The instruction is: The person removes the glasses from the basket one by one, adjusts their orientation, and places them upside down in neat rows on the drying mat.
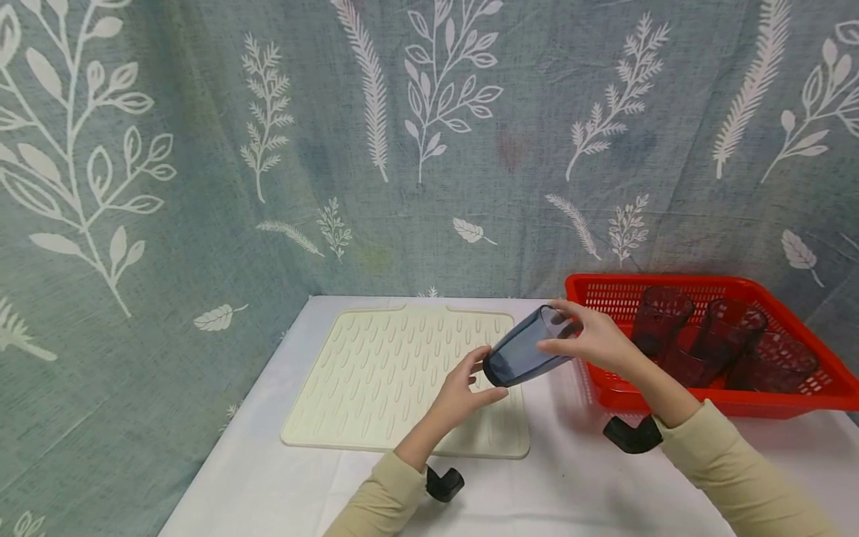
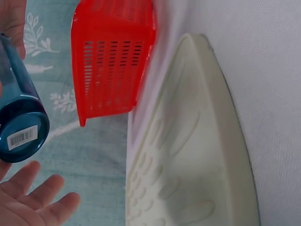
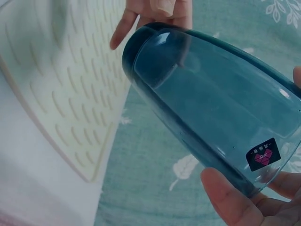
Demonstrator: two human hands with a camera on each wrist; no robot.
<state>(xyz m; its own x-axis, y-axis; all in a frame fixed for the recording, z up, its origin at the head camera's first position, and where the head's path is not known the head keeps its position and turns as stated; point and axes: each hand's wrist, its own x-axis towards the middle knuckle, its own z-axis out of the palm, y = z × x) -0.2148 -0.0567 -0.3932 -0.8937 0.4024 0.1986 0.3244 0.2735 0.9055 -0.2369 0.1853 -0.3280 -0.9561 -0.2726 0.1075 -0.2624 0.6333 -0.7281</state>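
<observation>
A blue-tinted clear drinking glass (image 1: 526, 350) is held tilted in the air, its dark base toward the left. My right hand (image 1: 593, 335) grips it near the rim, thumb on one side and fingers on the other; a small dark sticker (image 3: 263, 154) shows by that end. At the base, my left hand (image 1: 459, 391) has its thumb and fingers spread around it. In the left wrist view those fingers (image 2: 44, 190) look loose beside the base, which bears a barcode label (image 2: 22, 137); whether they touch it I cannot tell. Below lies a cream ridged mat (image 1: 403, 373).
To the right stands a red perforated basket (image 1: 725, 403) with several tinted glasses (image 1: 661, 317) inside. A white cloth (image 1: 564, 477) covers the table. Behind it hangs a grey-green curtain (image 1: 429, 246) with white leaf prints.
</observation>
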